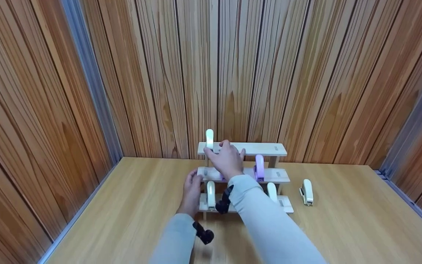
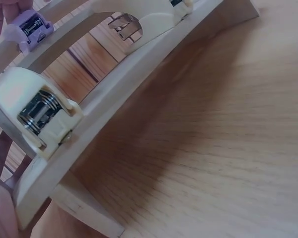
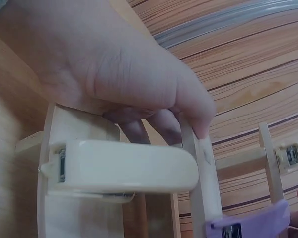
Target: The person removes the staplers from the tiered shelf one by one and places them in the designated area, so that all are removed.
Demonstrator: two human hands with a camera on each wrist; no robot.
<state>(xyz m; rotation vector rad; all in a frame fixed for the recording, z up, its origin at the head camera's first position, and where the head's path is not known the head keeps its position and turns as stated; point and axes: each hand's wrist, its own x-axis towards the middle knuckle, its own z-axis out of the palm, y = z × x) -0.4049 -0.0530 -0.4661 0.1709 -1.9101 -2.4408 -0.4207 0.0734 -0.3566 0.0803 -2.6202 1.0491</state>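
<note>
A three-step pale wooden rack (image 1: 249,148) stands on the table. My left hand (image 1: 192,190) grips its left end, the thumb on the middle shelf's edge in the right wrist view. My right hand (image 1: 227,159) reaches over the middle shelf with spread fingers, its thumb close to the base of a white stapler (image 1: 209,137) on the top shelf's left. Beneath that hand, a purple stapler (image 2: 30,29) sits on the middle shelf, mostly hidden in the head view. Another purple stapler (image 1: 259,167) is further right. On the bottom shelf are a white stapler (image 1: 211,194) and a second white stapler (image 1: 271,190).
Right of the rack, a loose white stapler (image 1: 307,192) stands on the wooden table (image 1: 343,220). Wood-panelled walls (image 1: 233,73) enclose the back and sides. Dark cameras are strapped at both wrists, the right one (image 1: 224,200) in front of the bottom shelf.
</note>
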